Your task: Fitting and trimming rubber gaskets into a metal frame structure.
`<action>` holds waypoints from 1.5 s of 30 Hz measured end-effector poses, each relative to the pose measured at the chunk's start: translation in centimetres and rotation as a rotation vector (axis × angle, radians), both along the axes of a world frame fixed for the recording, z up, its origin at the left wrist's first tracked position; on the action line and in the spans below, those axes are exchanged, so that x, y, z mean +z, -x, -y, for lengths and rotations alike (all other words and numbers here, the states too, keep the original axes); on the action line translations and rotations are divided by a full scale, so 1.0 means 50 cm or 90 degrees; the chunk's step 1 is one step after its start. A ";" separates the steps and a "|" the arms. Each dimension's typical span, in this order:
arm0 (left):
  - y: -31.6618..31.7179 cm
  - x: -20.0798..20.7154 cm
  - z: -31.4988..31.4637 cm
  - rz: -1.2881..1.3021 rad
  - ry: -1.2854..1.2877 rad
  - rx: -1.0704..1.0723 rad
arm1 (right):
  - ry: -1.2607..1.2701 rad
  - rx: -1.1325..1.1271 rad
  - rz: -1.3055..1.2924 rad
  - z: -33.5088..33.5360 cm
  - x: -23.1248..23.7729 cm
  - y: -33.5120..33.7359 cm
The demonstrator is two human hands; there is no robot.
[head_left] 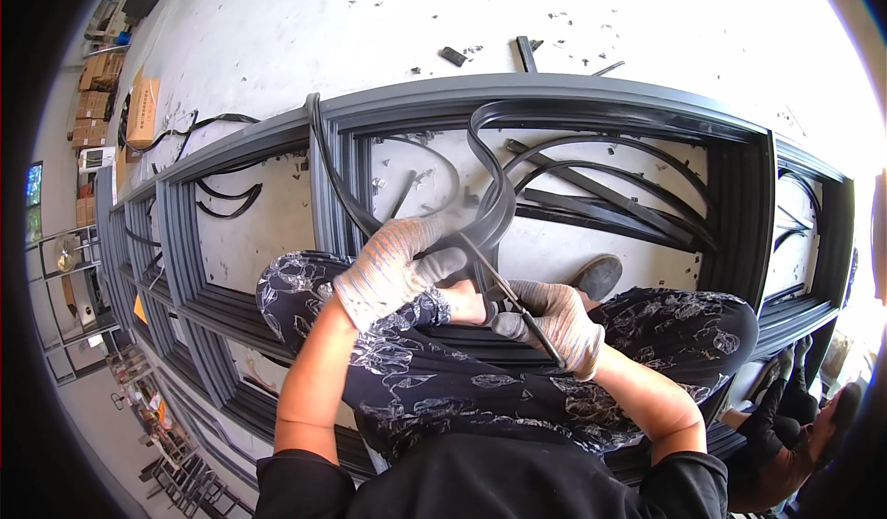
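Note:
My left hand (pixel 393 265), in a grey-and-orange knit glove, is closed around a black rubber strip (pixel 497 200). The strip loops up from the glove to the far side of a dark grey metal frame (pixel 545 85); another length runs up left over a crossbar. My right hand (pixel 559 320), gloved alike, grips a slim, dark, long-shafted tool (pixel 504 288) slanting across the palm. The tool's tip reaches up left, close to the strip beside my left fingers. Its exact kind is hard to make out.
Loose black strips (pixel 637 168) curl inside the frame's opening. Dark scraps (pixel 453 56) litter the pale floor beyond. Cardboard boxes (pixel 142 111) stand at far left. Another person (pixel 785 436) sits at lower right. My patterned trouser legs and a shoe (pixel 599 277) lie across the frame.

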State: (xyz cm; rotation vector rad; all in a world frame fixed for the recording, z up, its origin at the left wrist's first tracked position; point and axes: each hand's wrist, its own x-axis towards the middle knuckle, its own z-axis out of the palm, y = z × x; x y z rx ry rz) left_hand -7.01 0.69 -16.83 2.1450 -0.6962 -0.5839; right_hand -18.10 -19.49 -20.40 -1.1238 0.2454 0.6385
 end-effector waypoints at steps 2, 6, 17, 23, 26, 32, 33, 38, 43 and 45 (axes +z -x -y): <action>-0.003 0.002 -0.015 -0.281 0.038 0.037 | -0.048 0.009 -0.025 0.001 -0.011 0.005; -0.004 -0.005 -0.017 -0.314 -0.008 -0.030 | -0.087 0.016 -0.048 0.000 -0.005 -0.006; -0.016 -0.052 -0.012 -0.479 0.012 0.029 | 0.058 0.034 -0.001 0.002 -0.045 0.010; -0.020 -0.055 -0.037 -0.548 -0.045 0.017 | 0.119 0.095 0.014 -0.010 -0.036 0.000; -0.029 -0.049 -0.025 -0.592 -0.071 0.015 | 0.036 0.027 -0.039 -0.020 -0.062 0.021; -0.030 -0.034 0.022 -0.535 -0.244 -0.088 | -0.185 -0.076 -0.052 -0.062 -0.149 0.057; -0.028 -0.030 0.026 -0.550 -0.214 -0.068 | -0.081 -0.037 -0.014 -0.047 -0.125 0.044; -0.016 -0.061 0.020 -0.536 -0.176 -0.055 | -0.017 -0.005 -0.050 -0.023 -0.065 0.015; -0.021 -0.076 0.024 -0.455 0.104 0.144 | 0.170 -0.169 0.029 0.039 -0.046 -0.026; -0.047 -0.066 0.046 -0.412 0.205 0.138 | 0.199 -0.208 0.069 0.086 -0.027 -0.043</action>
